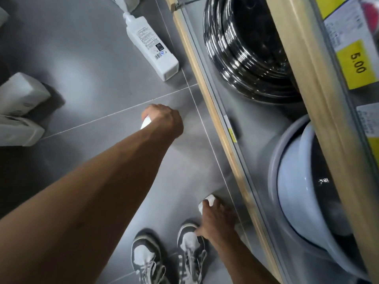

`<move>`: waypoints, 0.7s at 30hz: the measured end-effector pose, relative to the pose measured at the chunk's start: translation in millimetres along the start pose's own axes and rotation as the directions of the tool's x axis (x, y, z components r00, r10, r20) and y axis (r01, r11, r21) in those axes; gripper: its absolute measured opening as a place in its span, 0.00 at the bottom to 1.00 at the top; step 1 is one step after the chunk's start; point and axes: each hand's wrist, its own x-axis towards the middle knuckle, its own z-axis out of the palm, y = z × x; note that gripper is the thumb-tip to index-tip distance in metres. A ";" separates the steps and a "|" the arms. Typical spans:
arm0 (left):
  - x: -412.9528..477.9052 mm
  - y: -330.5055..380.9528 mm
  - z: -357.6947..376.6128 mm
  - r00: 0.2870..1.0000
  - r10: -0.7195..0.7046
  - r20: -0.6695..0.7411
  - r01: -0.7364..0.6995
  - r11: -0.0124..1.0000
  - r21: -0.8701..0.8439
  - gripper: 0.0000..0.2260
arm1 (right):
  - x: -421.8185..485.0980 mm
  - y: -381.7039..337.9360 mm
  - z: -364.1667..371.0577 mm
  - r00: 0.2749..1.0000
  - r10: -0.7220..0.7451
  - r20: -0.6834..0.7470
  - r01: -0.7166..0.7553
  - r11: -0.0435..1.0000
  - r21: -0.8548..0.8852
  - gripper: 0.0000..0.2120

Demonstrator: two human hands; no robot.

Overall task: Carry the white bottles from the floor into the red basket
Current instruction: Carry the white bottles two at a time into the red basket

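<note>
One white bottle (146,122) is gripped by L hand (164,119), another bottle (207,200) by R hand (215,218); floor bottle (151,44) is seen lengthwise ahead, nearer L.

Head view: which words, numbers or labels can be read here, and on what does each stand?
"5.00": on the yellow paper price tag on the wooden shelf edge.
Tall white plastic bottle on the grey floor: label print and barcode too small to read.
White paper shelf tags: blurred, unreadable.
Small yellow tag on the lower shelf rail: unreadable.
</note>
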 end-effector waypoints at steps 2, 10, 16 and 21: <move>-1.6 -9.3 7.6 0.999 0.004 0.032 -0.002 0.998 -0.067 0.20 | 1.0 -1.2 4.6 1.000 0.020 0.010 -0.019 0.996 -0.084 0.39; -12.0 -26.2 82.1 0.988 -0.140 -0.067 0.122 0.968 -0.220 0.31 | 7.8 -1.8 -3.9 0.996 0.073 0.042 -0.064 0.979 -0.195 0.34; -15.9 -52.8 122.4 0.979 -0.198 -0.052 0.173 0.936 -0.306 0.37 | 10.9 -1.2 -28.3 0.969 0.166 0.185 -0.141 0.979 -0.145 0.27; -12.6 -67.7 170.5 0.965 -0.221 -0.139 0.152 0.909 -0.388 0.37 | 28.2 5.1 -27.1 0.954 0.165 0.249 -0.143 0.984 -0.106 0.16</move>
